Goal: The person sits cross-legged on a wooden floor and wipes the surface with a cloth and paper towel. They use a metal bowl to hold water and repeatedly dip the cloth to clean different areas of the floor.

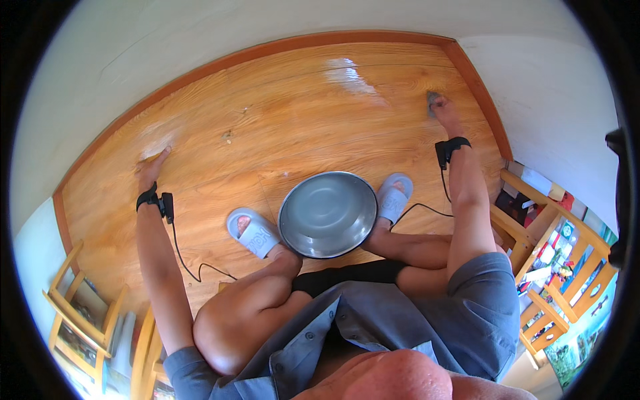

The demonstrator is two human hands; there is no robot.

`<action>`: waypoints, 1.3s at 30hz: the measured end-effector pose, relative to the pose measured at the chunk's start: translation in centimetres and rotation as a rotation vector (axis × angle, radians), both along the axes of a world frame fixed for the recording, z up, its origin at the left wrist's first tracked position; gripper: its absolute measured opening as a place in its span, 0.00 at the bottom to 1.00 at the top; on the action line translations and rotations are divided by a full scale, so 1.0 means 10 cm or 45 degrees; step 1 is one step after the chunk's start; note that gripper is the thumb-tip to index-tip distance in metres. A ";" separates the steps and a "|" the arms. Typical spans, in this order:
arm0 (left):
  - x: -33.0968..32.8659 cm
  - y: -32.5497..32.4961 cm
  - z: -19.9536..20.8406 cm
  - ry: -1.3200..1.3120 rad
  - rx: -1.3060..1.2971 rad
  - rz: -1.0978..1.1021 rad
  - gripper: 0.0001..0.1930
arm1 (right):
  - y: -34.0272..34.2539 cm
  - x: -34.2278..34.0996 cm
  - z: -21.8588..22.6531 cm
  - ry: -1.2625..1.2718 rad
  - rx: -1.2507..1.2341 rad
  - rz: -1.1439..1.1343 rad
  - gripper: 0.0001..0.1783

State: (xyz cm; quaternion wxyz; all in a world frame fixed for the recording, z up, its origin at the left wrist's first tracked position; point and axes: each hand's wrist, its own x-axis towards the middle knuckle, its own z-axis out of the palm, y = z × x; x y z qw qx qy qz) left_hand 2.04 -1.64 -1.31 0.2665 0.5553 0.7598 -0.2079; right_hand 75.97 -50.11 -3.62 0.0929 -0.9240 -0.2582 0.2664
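We see both arms reaching forward, wide apart, around bent knees. The right arm runs nearly straight up-frame; its hand (447, 113) is down at the floor, a bit blurred, fingers curled together on a grey cloth (432, 102). The left arm is out to the far side; its hand (153, 171) is low at the floor, holding nothing we can see, thumb and fingers spread. The cloth is small, dull grey and bunched, partly under the right hand, at the right end of the floor near the corner. Around, big to small: pale wall (200, 40), then wood-look floor (267, 127) with whitish shiny patches, edged by a reddish-brown baseboard (320, 39). Slatted wooden furniture (579, 267) crowds the right side, more wooden frames (77, 317) the lower left. A round metal basin (327, 203) sits between the feet, well apart from both hands; feet in grey slippers (255, 238) flank it. Black wrist straps (459, 144) with thin cables trail from both wrists. We note nothing between the cloth and baseboard.
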 end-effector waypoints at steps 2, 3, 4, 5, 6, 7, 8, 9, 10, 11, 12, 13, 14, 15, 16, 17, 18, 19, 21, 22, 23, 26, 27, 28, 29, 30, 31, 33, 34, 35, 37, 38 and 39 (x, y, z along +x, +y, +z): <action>0.05 0.03 -0.02 0.009 -0.044 -0.022 0.79 | 0.33 -0.32 0.06 -0.025 0.164 0.078 0.14; 0.00 0.07 0.05 0.012 -0.040 -0.024 0.79 | 0.58 -0.53 0.04 0.076 0.187 0.189 0.14; -0.01 0.04 0.05 0.024 -0.048 -0.021 0.79 | 0.77 -0.69 0.11 0.164 0.190 0.295 0.13; 0.00 0.01 0.02 0.029 -0.055 -0.019 0.79 | 0.95 -0.87 0.18 0.176 0.110 0.457 0.12; 0.00 0.02 0.00 0.034 -0.050 -0.010 0.79 | 1.16 -1.10 0.21 0.195 0.030 0.605 0.11; 0.00 0.03 -0.02 0.015 -0.047 -0.058 0.78 | 1.36 -1.34 0.24 0.127 -0.084 0.715 0.10; -0.02 0.04 -0.05 -0.003 -0.037 -0.099 0.78 | 1.54 -1.62 0.26 0.070 -0.162 0.837 0.09; -0.04 0.04 -0.08 -0.010 -0.013 -0.111 0.78 | 1.71 -1.90 0.28 0.083 -0.131 0.850 0.08; -0.06 0.03 -0.10 -0.017 0.011 -0.124 0.77 | 1.87 -2.19 0.30 0.097 -0.067 0.892 0.08; -0.06 -0.01 -0.12 -0.011 0.043 -0.112 0.77 | 2.00 -2.48 0.32 0.131 -0.002 0.858 0.08; -0.08 -0.02 -0.11 0.001 0.080 -0.092 0.77 | 2.14 -2.73 0.34 0.156 0.129 0.874 0.08; -0.08 -0.03 -0.11 0.029 0.041 -0.112 0.76 | 2.29 -2.95 0.36 0.143 0.185 0.920 0.08; -0.07 -0.04 -0.09 0.039 0.170 -0.110 0.75 | 2.43 -3.16 0.37 0.123 0.295 0.992 0.09; -0.04 -0.11 -0.09 0.033 0.191 -0.063 0.75 | 2.55 -3.32 0.38 0.109 0.324 1.057 0.09; 0.00 -0.20 -0.10 0.028 0.205 -0.019 0.74 | 2.64 -3.39 0.39 0.314 0.445 1.034 0.10; 0.02 -0.23 -0.08 0.056 0.249 -0.009 0.74 | 2.73 -3.38 0.39 0.519 0.475 1.000 0.10; 0.07 -0.25 -0.08 0.083 0.284 -0.002 0.74 | 2.77 -3.33 0.38 0.710 0.485 0.964 0.10; 0.09 -0.29 -0.06 0.114 0.300 0.007 0.73 | 2.78 -3.21 0.37 0.795 0.437 0.873 0.11; 0.14 -0.31 0.01 0.112 0.237 0.007 0.73 | 2.57 -2.85 0.35 0.947 0.392 0.646 0.12; 0.17 -0.29 0.05 0.102 0.212 0.010 0.73 | 2.44 -2.59 0.35 1.074 0.476 0.549 0.12; 0.20 -0.29 0.09 0.095 0.177 0.023 0.73 | 2.29 -2.27 0.34 0.885 0.445 0.627 0.13; 0.26 -0.28 0.15 0.071 0.113 0.058 0.73 | 1.67 -1.40 0.24 0.554 0.471 0.276 0.14; 0.27 -0.27 0.16 0.068 0.109 0.068 0.72 | 1.50 -1.19 0.16 0.350 0.396 0.168 0.16; 0.28 -0.27 0.16 0.043 0.094 0.072 0.72 | 1.37 -1.00 0.10 0.257 0.332 0.114 0.16; 0.29 -0.27 0.15 0.059 0.115 0.077 0.72 | 1.29 -0.90 0.03 0.100 0.136 -0.071 0.17; 0.28 -0.27 0.15 0.065 0.122 0.076 0.72 | 1.25 -0.94 -0.06 -0.062 0.211 0.111 0.16; 0.28 -0.28 0.15 0.083 0.133 0.075 0.72 | 1.26 -1.06 -0.13 -0.268 0.227 0.214 0.16; 0.28 -0.29 0.15 0.073 0.126 0.067 0.71 | 1.47 -1.46 -0.17 -0.367 0.265 0.278 0.14; 0.29 -0.30 0.16 0.077 0.123 0.057 0.71 | 1.68 -1.71 -0.16 -0.273 0.328 0.278 0.13; 0.30 -0.30 0.17 0.087 0.130 0.055 0.71 | 1.89 -1.97 -0.09 -0.225 0.419 0.459 0.12; 0.32 -0.32 0.20 0.106 0.141 0.050 0.70 | 2.29 -2.62 0.02 -0.161 0.432 0.661 0.15; 0.32 -0.34 0.23 0.079 0.145 0.044 0.69 | 2.50 -2.93 0.08 -0.059 0.456 0.696 0.13; 0.32 -0.36 0.25 0.041 0.146 0.036 0.68 | 2.70 -3.15 0.17 0.031 0.554 0.782 0.12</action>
